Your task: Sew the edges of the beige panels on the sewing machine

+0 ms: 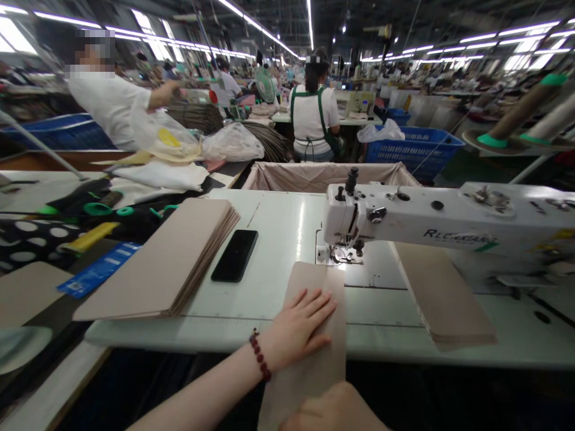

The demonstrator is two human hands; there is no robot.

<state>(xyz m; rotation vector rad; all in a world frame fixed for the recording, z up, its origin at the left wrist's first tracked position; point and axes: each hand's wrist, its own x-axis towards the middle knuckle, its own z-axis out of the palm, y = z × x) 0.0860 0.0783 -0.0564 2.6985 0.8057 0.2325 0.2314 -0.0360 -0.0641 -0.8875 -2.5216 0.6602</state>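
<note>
A long beige fabric panel [309, 380] lies on the pale green sewing table [278, 221], its near end hanging past the front edge. Flat on top of it rests my left hand [300, 329], fingers spread, a beaded bracelet at the wrist. My right hand [335, 410], cut off by the bottom of the view, has its fingers curled at the panel's near end. The far end reaches close to the presser foot [341, 254] of a white sewing machine [404, 215], just left of and before it.
A stack of beige panels [157, 257] lies left, beside a black phone [235, 256]. Another panel stack [449, 293] sits under the machine arm. Behind the table are a cloth-lined bin [287, 176] and a blue crate [408, 152]. Co-workers sit beyond and at left.
</note>
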